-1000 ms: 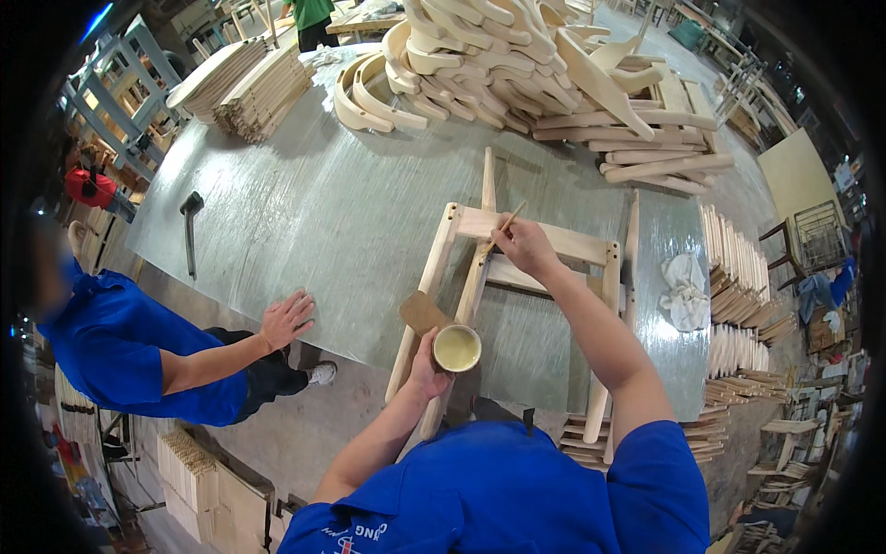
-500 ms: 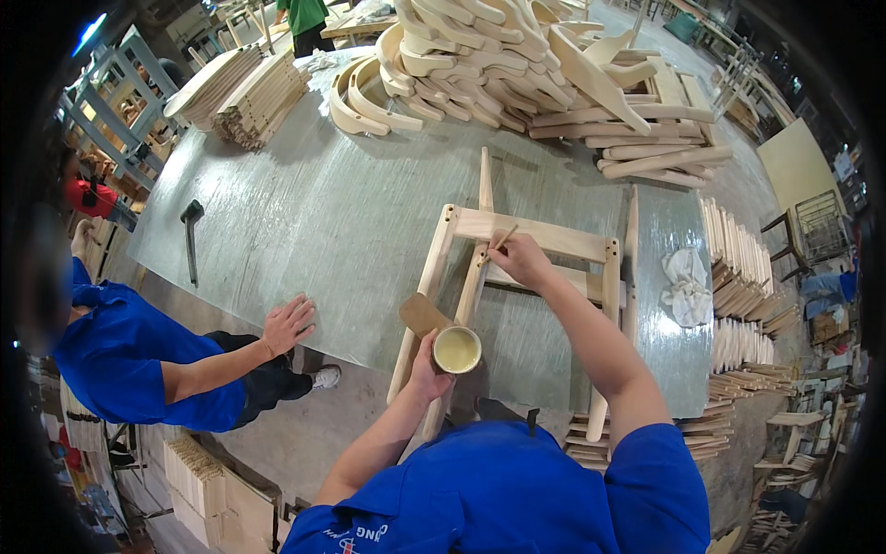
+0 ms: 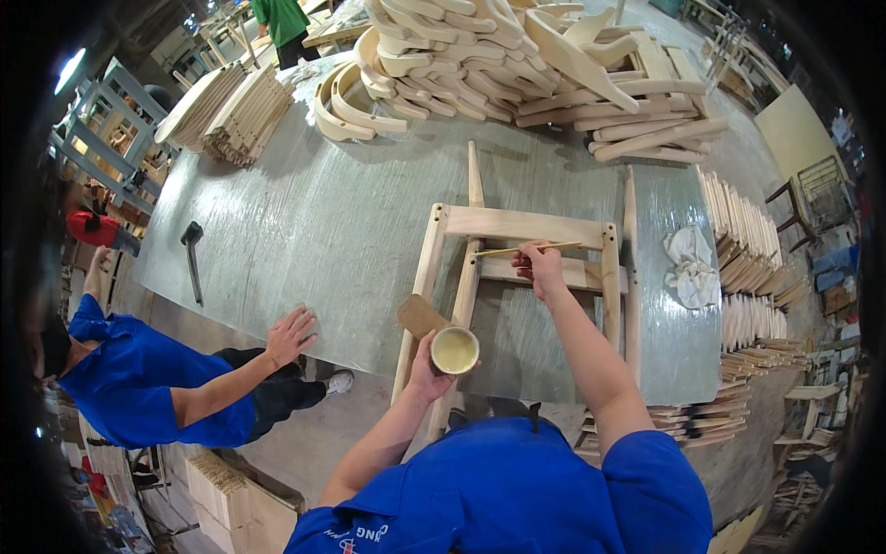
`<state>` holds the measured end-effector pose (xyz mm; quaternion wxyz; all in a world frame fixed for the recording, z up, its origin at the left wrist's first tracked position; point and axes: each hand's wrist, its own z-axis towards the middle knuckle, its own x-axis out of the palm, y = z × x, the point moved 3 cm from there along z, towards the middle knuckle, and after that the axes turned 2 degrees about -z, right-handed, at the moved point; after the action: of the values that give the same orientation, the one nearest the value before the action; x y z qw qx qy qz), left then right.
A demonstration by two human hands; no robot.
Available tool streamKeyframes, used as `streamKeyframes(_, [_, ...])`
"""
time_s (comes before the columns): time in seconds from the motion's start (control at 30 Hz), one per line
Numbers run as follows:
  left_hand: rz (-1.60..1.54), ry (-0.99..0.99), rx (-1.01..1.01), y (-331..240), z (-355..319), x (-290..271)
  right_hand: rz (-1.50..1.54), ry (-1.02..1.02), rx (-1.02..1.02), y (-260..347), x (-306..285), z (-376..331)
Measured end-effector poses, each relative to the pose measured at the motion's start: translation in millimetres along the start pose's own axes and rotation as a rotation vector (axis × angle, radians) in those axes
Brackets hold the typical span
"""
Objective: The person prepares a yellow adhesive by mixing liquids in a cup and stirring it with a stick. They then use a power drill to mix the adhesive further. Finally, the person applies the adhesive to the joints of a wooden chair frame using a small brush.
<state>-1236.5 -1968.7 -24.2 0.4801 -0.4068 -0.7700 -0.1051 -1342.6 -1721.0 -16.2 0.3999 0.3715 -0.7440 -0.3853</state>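
Note:
My left hand (image 3: 425,374) grips a round cup (image 3: 455,352) of pale yellow liquid, maybe glue. A flat brown piece (image 3: 420,316) sticks out beside the cup; how it is held is hidden. Between the fingers of my right hand (image 3: 541,268) is a thin wooden stick (image 3: 500,251), lying nearly level. Its left tip meets the inner leg by a dark hole. Below both hands lies a pale wooden chair frame (image 3: 526,224), with legs, crossbars and dark holes at the joints.
Curved wooden parts (image 3: 443,65) are piled at the table's far side, near stacked slats (image 3: 245,120). A black mallet (image 3: 192,260) lies left, a white cloth (image 3: 690,266) right. A co-worker's hand (image 3: 292,334) rests on the table's (image 3: 277,240) left front edge.
My right hand has moved slightly right, and the stick has swung from a steep slant to nearly level. The cup stays in my left hand. The view has shifted a little.

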Motion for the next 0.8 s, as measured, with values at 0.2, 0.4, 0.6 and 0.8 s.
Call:
streamKeyframes(0.2, [0.015, 0.022, -0.007, 0, 1, 2, 0.145, -0.084, 0.09, -15, -5, -10])
streamKeyframes(0.4, [0.022, 0.003, 0.007, 2, 1, 4, 0.268, -0.096, 0.135, -24, -4, -15])
streamKeyframes(0.6, [0.012, 0.008, 0.017, 3, 2, 1, 0.249, -0.069, 0.127, -25, -10, -17])
streamKeyframes(0.8, [0.019, -0.018, 0.058, -2, -8, 1, 0.072, 0.018, -0.014, -14, 3, -36])
